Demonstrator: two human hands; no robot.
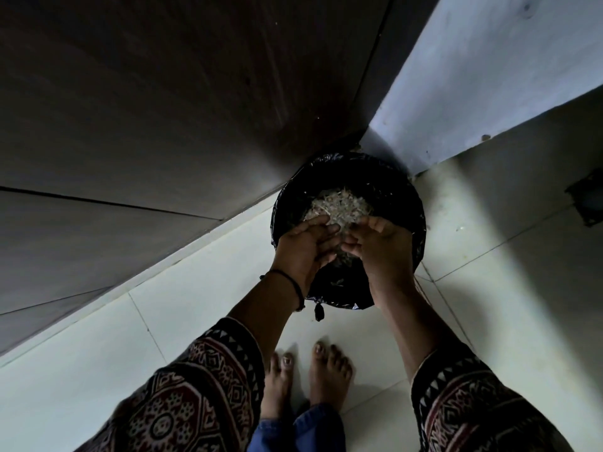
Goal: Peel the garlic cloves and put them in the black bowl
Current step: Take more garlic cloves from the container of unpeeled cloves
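Both hands cupped together over the lined bin (349,177), left hand (305,246) and right hand (380,244) open and tipping garlic skins (336,205) onto the heap inside, so peeling looks finished; cloves and black bowl are out of view.

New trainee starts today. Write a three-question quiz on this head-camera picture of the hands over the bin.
1. True or false: the left hand and right hand are held together over the bin lined with a black bag.
2. What lies inside the bin? A) whole garlic bulbs B) pale papery garlic peels C) water
3. Fill in: the bin stands on the tiled floor in a ____, between the dark wooden panel and the pale wall.

Key: 1 true; 2 B; 3 corner.
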